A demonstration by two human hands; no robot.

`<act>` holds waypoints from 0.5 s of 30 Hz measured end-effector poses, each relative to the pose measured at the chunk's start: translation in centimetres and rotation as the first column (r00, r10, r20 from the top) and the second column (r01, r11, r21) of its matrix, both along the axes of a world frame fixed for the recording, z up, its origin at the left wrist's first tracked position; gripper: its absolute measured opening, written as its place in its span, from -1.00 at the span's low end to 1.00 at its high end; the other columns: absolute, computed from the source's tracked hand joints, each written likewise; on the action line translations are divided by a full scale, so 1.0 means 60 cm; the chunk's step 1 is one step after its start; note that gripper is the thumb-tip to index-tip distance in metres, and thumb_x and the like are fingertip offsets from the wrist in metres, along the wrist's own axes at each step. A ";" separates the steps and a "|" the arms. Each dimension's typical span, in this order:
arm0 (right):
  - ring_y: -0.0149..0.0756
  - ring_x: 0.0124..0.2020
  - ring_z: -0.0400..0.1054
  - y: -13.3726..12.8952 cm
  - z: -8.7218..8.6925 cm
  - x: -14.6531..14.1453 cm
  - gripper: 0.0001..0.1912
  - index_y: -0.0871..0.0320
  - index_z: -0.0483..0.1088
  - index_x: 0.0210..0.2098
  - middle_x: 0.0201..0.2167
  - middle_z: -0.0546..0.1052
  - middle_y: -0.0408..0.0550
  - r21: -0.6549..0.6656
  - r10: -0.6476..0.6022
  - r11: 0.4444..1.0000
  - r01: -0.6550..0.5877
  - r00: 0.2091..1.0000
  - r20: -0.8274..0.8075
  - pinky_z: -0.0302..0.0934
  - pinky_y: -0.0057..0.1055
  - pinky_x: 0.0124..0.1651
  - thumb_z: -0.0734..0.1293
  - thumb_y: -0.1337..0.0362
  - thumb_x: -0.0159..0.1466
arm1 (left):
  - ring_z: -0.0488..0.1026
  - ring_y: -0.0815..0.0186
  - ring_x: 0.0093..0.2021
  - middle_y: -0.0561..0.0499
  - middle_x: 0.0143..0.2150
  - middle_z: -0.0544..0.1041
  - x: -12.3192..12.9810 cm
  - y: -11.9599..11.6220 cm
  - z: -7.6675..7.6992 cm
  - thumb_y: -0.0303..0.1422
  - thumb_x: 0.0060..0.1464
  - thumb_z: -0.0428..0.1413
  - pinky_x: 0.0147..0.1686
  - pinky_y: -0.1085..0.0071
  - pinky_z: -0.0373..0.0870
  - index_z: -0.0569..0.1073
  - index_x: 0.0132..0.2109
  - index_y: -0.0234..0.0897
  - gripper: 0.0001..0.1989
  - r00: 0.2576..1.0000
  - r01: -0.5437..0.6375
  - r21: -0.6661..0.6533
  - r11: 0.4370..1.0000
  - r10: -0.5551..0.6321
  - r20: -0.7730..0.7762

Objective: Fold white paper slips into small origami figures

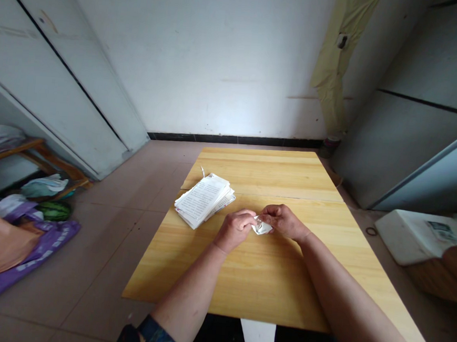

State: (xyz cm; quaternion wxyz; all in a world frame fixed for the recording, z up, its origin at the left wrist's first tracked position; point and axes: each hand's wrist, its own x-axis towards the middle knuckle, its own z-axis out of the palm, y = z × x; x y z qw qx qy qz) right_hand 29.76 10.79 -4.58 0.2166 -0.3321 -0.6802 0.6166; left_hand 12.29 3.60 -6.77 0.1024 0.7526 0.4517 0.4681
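Note:
Over the middle of the wooden table [275,280], both hands are closed on one small folded piece of white paper [261,227]. My left hand [237,228] pinches its left edge, the fingers curled in. On the other side, my right hand [283,221] grips the paper between thumb and fingers, covering part of it. To the left of my left hand lies a loose stack of printed paper sheets [204,198], its edges uneven; neither hand touches it.
A white wall [221,60] stands beyond the table. On the floor at left are a purple bag [49,241], a watermelon [54,210] and a low wooden rack [62,168]. A white foam box [417,236] sits at right, near a grey refrigerator-like cabinet [405,137].

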 end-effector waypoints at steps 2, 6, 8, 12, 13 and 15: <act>-0.50 -0.65 0.21 0.000 0.004 0.001 -0.69 0.22 0.38 -0.51 -0.67 0.38 -0.22 0.016 0.003 1.000 -0.003 1.000 -0.013 0.12 -0.54 -0.58 0.40 0.07 0.05 | 0.51 0.36 -0.31 -0.02 -0.30 0.56 0.001 0.000 -0.001 -0.64 0.01 0.05 -0.30 0.48 0.44 0.49 -0.43 -0.26 -0.77 0.999 0.005 -0.008 1.000 -0.005 0.032; -0.50 -0.66 0.23 0.001 0.009 0.004 -0.71 0.23 0.40 -0.49 -0.66 0.41 -0.20 0.014 0.013 1.000 -0.012 1.000 -0.014 0.08 -0.55 -0.60 0.39 0.09 0.06 | 0.53 0.34 -0.30 -0.02 -0.32 0.57 0.002 0.001 0.001 -0.64 -0.01 0.07 -0.28 0.47 0.45 0.49 -0.45 -0.26 -0.78 0.995 0.004 -0.017 1.000 -0.002 0.102; -0.47 -0.65 0.27 0.001 0.010 0.004 -0.71 0.22 0.38 -0.49 -0.65 0.43 -0.18 0.013 0.017 1.000 -0.017 1.000 -0.013 0.11 -0.54 -0.58 0.39 0.09 0.06 | 0.53 0.35 -0.30 -0.01 -0.31 0.57 0.002 0.001 0.004 -0.63 -0.01 0.08 -0.28 0.47 0.46 0.49 -0.45 -0.25 -0.79 0.993 -0.003 -0.021 1.000 0.005 0.116; -0.47 -0.66 0.27 0.000 0.007 0.001 -0.75 0.21 0.35 -0.52 -0.68 0.41 -0.20 0.057 -0.001 0.998 0.002 1.000 -0.008 0.14 -0.54 -0.58 0.37 0.13 0.06 | 0.53 0.35 -0.32 -0.01 -0.33 0.58 0.002 0.001 0.008 -0.65 -0.04 0.07 -0.29 0.49 0.46 0.49 -0.46 -0.26 -0.78 0.993 -0.024 -0.012 1.000 0.025 0.116; -0.47 -0.66 0.27 -0.001 0.005 -0.001 -0.76 0.21 0.35 -0.51 -0.68 0.41 -0.21 0.065 -0.010 0.998 0.011 1.000 -0.004 0.14 -0.54 -0.58 0.37 0.14 0.06 | 0.53 0.35 -0.32 -0.01 -0.33 0.57 0.002 0.001 0.008 -0.66 -0.04 0.07 -0.30 0.49 0.45 0.50 -0.46 -0.26 -0.78 0.993 -0.029 -0.012 1.000 0.030 0.117; -0.47 -0.66 0.27 -0.002 0.002 -0.004 -0.79 0.20 0.35 -0.49 -0.67 0.41 -0.21 0.072 -0.030 0.997 0.030 1.000 0.006 0.14 -0.54 -0.59 0.36 0.16 0.07 | 0.53 0.34 -0.32 -0.02 -0.33 0.57 0.001 0.002 0.006 -0.66 -0.05 0.07 -0.31 0.49 0.45 0.50 -0.45 -0.27 -0.77 0.992 -0.036 -0.021 0.999 0.038 0.119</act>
